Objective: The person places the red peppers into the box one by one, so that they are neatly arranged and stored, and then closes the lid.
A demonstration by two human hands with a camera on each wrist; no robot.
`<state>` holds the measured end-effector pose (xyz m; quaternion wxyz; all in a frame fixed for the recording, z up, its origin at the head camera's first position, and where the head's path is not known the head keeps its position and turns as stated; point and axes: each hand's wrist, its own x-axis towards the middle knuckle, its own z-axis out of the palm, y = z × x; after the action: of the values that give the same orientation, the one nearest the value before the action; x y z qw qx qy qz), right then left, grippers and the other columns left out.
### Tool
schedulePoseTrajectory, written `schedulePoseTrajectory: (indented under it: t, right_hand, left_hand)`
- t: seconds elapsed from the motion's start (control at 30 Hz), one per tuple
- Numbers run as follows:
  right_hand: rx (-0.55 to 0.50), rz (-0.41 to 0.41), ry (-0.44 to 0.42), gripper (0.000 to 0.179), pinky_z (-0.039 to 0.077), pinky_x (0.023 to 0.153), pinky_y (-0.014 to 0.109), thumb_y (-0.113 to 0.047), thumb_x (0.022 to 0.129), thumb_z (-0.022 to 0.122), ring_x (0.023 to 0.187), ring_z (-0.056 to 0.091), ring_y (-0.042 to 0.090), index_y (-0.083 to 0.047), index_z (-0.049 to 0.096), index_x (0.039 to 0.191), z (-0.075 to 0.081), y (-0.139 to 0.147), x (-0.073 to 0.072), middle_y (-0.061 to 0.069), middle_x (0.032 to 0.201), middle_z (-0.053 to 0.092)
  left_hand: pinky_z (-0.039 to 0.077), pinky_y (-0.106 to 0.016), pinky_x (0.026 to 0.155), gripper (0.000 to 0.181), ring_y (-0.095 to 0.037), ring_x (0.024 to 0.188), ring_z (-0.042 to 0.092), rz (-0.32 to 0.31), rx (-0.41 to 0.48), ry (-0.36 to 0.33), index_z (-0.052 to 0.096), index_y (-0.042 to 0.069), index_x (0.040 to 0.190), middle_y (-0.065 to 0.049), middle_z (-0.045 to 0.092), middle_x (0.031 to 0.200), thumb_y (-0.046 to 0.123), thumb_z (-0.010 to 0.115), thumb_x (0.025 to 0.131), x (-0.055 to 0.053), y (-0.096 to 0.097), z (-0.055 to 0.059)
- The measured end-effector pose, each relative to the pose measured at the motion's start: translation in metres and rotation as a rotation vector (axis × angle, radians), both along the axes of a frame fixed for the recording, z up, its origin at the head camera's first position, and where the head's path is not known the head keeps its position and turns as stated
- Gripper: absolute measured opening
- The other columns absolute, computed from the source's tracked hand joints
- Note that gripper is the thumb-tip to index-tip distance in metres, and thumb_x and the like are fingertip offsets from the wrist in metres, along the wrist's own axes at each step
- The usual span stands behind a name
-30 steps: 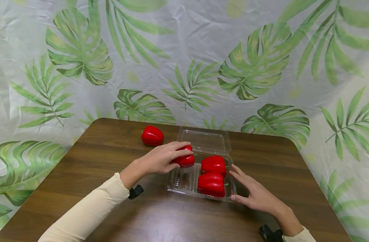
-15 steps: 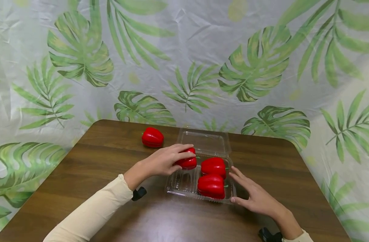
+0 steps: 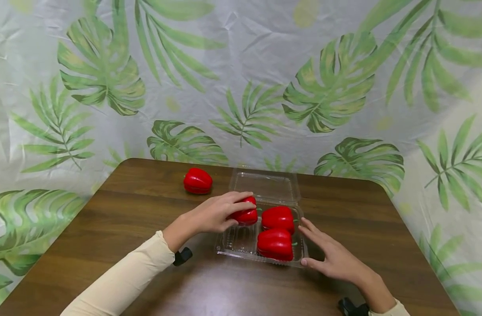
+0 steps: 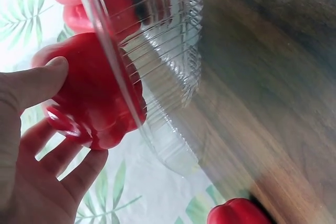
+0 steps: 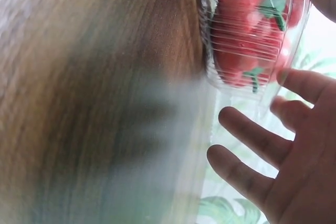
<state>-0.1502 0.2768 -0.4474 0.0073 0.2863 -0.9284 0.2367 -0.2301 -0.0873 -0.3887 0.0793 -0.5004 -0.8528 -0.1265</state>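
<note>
A red bell pepper (image 3: 246, 215) is in my left hand (image 3: 213, 216), thumb on one side and fingers on the other. It sits at the back left of a clear plastic clamshell container (image 3: 237, 241); in the left wrist view this pepper (image 4: 86, 87) overlaps the container's rim. Two more red peppers, the rear one (image 3: 278, 218) and the front one (image 3: 275, 244), fill the container's right side with green stems pointing right. My right hand (image 3: 336, 256) is spread beside the right wall, index fingertip and thumb right at the rim, its other fingers extended in the right wrist view.
The container's clear lid (image 3: 266, 185) lies folded back toward the table's far edge. Another red pepper (image 3: 198, 181) lies on the brown wooden table (image 3: 146, 193), left of the lid. Behind the table hangs a leaf-patterned curtain (image 3: 245, 57).
My left hand has moved slightly right and toward me, bringing the pepper lower over the container's left side. The right hand has kept its place at the rim.
</note>
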Motion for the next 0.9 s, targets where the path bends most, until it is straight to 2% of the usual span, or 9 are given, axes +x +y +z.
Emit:
schedulePoseTrajectory:
  t: [0.43, 0.9]
  right_hand:
    - [-0.003, 0.01, -0.003, 0.079, 0.046, 0.101, 0.063, -0.044, 0.09, 0.069, 0.141, 0.041, 0.043, -0.012, 0.036, 0.154, 0.003, 0.001, 0.0, 0.015, 0.164, 0.027]
    - [-0.008, 0.014, -0.011, 0.079, 0.046, 0.101, 0.063, -0.044, 0.09, 0.069, 0.141, 0.04, 0.043, -0.012, 0.036, 0.154, 0.0, 0.002, -0.002, 0.014, 0.165, 0.026]
  left_hand:
    - [0.051, -0.044, 0.105, 0.056, -0.029, 0.14, 0.047, 0.019, -0.04, -0.03, 0.055, 0.02, 0.139, -0.013, 0.045, 0.153, 0.014, 0.074, 0.087, -0.004, 0.009, -0.014]
    - [0.046, -0.046, 0.11, 0.058, -0.03, 0.139, 0.048, -0.001, -0.076, 0.026, 0.054, 0.022, 0.139, -0.013, 0.045, 0.153, 0.014, 0.075, 0.086, -0.006, 0.012, -0.031]
